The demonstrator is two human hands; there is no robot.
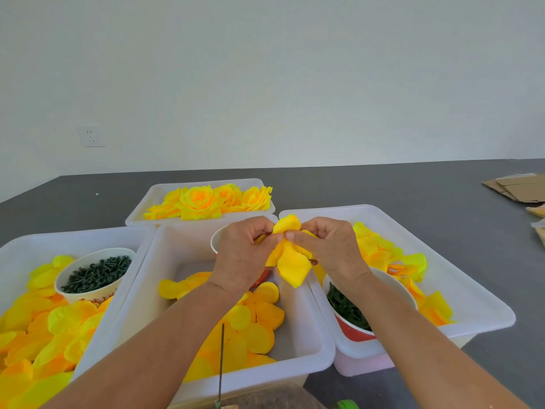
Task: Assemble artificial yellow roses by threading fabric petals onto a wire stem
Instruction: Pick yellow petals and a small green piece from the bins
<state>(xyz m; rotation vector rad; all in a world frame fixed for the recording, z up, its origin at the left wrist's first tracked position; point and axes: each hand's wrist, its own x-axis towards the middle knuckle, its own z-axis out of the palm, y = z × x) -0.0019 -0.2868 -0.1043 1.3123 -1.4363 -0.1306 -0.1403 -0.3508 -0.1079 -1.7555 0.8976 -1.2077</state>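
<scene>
Left hand (241, 255) and right hand (327, 249) pinch one yellow petal piece (290, 261) (thumbs meeting) — above the middle bin (165, 290).

We count four white bins (298, 354) on the dark tabletop (383, 187). We count three paper cups (88, 293) in them. We see two hands (241, 255) and one thin wire stem (221, 364). The far bin (153, 196) holds about four finished roses (200, 200).

Your left hand (241, 255) and right hand (330, 249) pinch a yellow fabric petal piece (290, 258) between thumbs and fingertips, above the middle white bin (312, 343) of loose petals (256, 320). A thin wire stem (221, 361) stands upright near your left forearm. Finished roses (203, 200) fill the far bin (153, 196).
</scene>
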